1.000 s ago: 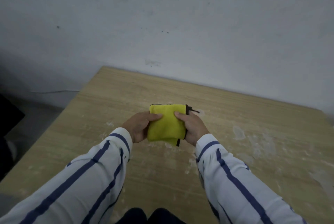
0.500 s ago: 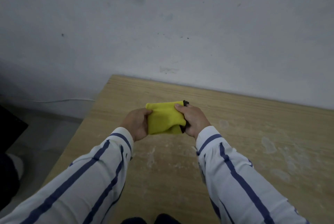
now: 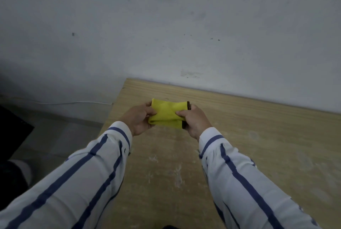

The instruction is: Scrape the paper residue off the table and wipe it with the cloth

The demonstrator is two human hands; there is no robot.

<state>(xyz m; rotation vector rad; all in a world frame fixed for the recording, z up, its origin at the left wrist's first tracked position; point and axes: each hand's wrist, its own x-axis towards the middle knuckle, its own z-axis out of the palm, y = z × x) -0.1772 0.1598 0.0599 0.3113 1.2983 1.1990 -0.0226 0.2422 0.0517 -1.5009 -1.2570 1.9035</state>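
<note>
A folded yellow cloth [image 3: 167, 114] with a dark trim on its right edge is held in the air above the wooden table [image 3: 258, 136]. My left hand [image 3: 137, 119] grips its left end and my right hand [image 3: 193, 119] grips its right end, thumbs on top. Whitish patches of paper residue [image 3: 178, 175] streak the tabletop below and between my striped sleeves. More faint residue [image 3: 253, 134] lies to the right.
The table's left edge [image 3: 110, 114] drops to a grey floor. A white wall [image 3: 184, 34] stands right behind the table's far edge. A thin white cable [image 3: 73, 102] runs along the wall base at the left. Something dark [image 3: 13, 127] lies on the floor far left.
The view has swung left and up, so the table sits further right. Both hands have folded the cloth into a shorter, narrower bundle and still hold it.
</note>
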